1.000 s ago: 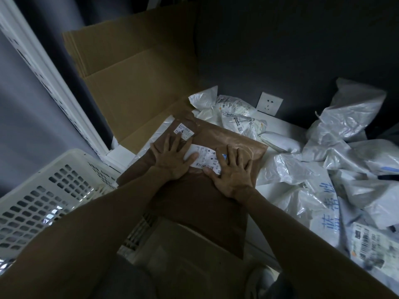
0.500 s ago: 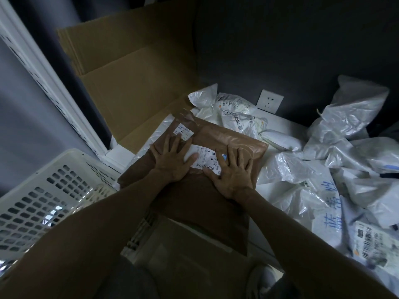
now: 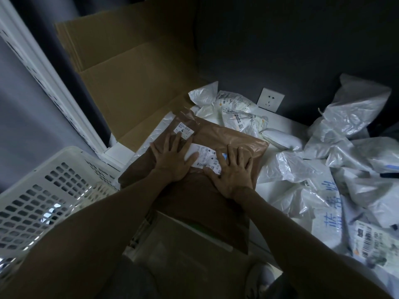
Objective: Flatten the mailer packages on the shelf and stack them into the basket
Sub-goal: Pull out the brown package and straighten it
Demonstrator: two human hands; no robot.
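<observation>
Brown mailer (image 3: 200, 197) overhangs the shelf's (image 3: 285, 126) near edge, pressed by left hand (image 3: 172, 161) and right hand (image 3: 234, 175), fingers (image 3: 177, 140) flat; basket (image 3: 43, 157) left, white mailers (image 3: 349, 152) right.

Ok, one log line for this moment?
flattening | left hand pressing brown mailer | right hand pressing it too | basket at left

Small sticker (image 3: 183, 131) on the brown mailer (image 3: 233, 137): numeral 4 legible. Shipping label (image 3: 207, 158) beside it: barcode, print too fine to read. White bag (image 3: 323, 234), right: large blue Chinese characters.
</observation>
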